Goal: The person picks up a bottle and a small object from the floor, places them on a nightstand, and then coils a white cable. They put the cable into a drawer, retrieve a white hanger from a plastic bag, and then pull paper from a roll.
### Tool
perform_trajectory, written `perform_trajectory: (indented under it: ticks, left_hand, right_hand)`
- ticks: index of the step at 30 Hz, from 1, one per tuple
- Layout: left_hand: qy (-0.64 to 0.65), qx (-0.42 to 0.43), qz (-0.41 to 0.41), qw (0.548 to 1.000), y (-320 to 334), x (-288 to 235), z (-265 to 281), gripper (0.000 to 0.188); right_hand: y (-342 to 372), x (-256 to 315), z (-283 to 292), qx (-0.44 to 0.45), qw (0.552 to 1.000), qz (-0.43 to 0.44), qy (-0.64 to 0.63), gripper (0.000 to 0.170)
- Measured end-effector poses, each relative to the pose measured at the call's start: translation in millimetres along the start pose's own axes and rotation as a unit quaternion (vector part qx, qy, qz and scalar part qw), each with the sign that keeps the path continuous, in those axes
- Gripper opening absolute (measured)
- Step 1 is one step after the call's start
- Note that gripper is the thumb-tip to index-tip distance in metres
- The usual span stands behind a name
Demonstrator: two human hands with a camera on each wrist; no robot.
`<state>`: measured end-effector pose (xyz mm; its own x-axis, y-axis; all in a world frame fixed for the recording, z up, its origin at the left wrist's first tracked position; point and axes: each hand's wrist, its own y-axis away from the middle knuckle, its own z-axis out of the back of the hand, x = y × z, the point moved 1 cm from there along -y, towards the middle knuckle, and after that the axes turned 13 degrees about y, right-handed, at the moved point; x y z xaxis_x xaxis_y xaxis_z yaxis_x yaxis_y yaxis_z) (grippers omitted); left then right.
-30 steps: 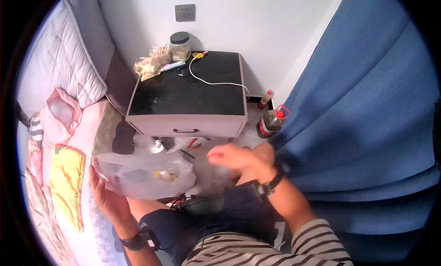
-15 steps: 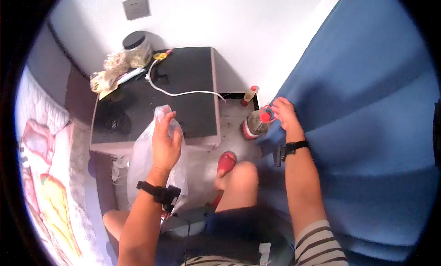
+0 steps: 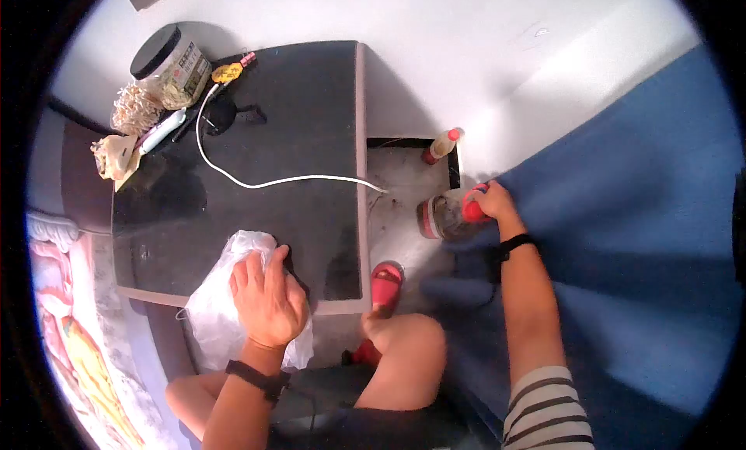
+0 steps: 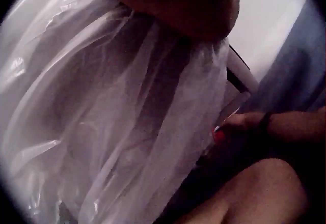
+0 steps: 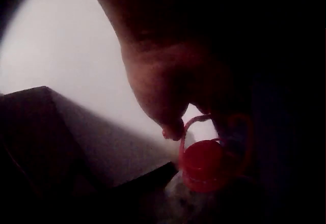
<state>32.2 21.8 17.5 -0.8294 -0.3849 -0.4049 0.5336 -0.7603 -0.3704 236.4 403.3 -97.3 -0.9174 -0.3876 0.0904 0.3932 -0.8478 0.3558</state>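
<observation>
My left hand (image 3: pixel 268 298) holds a translucent white plastic bag (image 3: pixel 210 318) at the front edge of the black-topped cabinet. In the left wrist view the bag (image 4: pixel 112 117) hangs down in folds from the fingers, its gathered top hidden by the hand. On the right, my right hand (image 3: pixel 496 201) grips the red carrying loop of a big clear plastic jug (image 3: pixel 447 217) standing on the floor by the curtain. The right wrist view shows the red cap (image 5: pixel 204 165) beneath the hand and the loop curving up to the fingers. Dark liquid or contents show inside the jug.
The cabinet (image 3: pixel 303 123) carries a lidded jar (image 3: pixel 175 69), a bundle of cotton swabs (image 3: pixel 136 108) and a white cable (image 3: pixel 295 182). A smaller red-capped bottle (image 3: pixel 441 147) stands by the wall. A blue curtain (image 3: pixel 622 217) hangs at the right, a bed (image 3: pixel 93 294) lies left.
The right hand has reached forward and right to the jug and taken its red loop. The left hand has lifted the bag from low at the left to the cabinet's front. The view has turned.
</observation>
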Motion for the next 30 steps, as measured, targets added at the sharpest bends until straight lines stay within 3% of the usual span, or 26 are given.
perform_trajectory:
  ticks: [2, 4, 6, 8, 10, 15, 16, 18, 20, 22, 26, 30]
  left_hand:
    - [0.000, 0.003, -0.001, 1.000, -0.7, -0.4, 0.1, 0.039]
    - [0.000, 0.005, 0.003, 1.000, -0.5, -1.7, 0.1, 0.040]
    - [0.002, 0.009, 0.005, 1.000, -0.7, -0.8, 0.2, 0.041]
    - [0.001, 0.008, 0.003, 1.000, 0.1, 0.1, -0.5, 0.041]
    - [0.000, 0.011, 0.002, 1.000, 0.7, 0.9, -1.0, 0.042]
    - [0.001, 0.004, -0.007, 1.000, 0.0, 1.8, -1.9, 0.042]
    - [0.003, 0.003, -0.009, 1.000, 0.0, 2.4, -2.4, 0.042]
    - [0.009, 0.002, -0.013, 1.000, -1.0, 2.5, -4.0, 0.042]
    - [0.007, 0.006, -0.015, 1.000, -1.1, 2.2, -4.2, 0.042]
    - [0.005, 0.009, -0.017, 1.000, -0.7, 2.6, -3.8, 0.042]
    - [-0.005, 0.027, -0.009, 1.000, 1.3, 2.6, -3.8, 0.044]
    - [-0.009, 0.020, -0.018, 1.000, 3.3, 5.1, -5.3, 0.044]
  right_hand:
    - [-8.2, -13.8, -6.2, 0.033, 0.995, 0.090, 0.026, 0.044]
    - [-13.6, -14.2, -10.9, 0.075, 0.992, 0.090, -0.051, 0.036]
    - [-17.6, -14.3, -22.3, 0.122, 0.965, -0.009, -0.231, 0.030]
    - [-34.5, -21.2, -35.8, 0.078, 0.976, 0.090, -0.183, 0.024]
    - [-48.1, -23.2, -38.8, 0.060, 0.974, 0.103, -0.193, 0.020]
    - [-55.8, 8.3, -0.4, 0.072, 0.941, -0.038, -0.328, 0.015]
    - [-64.4, 9.3, -3.9, 0.071, 0.919, -0.035, -0.386, 0.017]
    - [-122.8, -13.8, -28.4, -0.015, 0.969, 0.067, -0.236, 0.020]
    - [-144.4, -16.1, -34.7, -0.050, 0.981, 0.090, -0.167, 0.023]
    - [-135.0, 7.7, -11.3, -0.036, 0.981, 0.035, -0.185, 0.026]
    - [-117.6, 31.5, 6.5, -0.017, 0.988, 0.037, -0.146, 0.025]
    - [-145.6, -1.7, -9.5, 0.035, 0.988, 0.088, -0.124, 0.031]
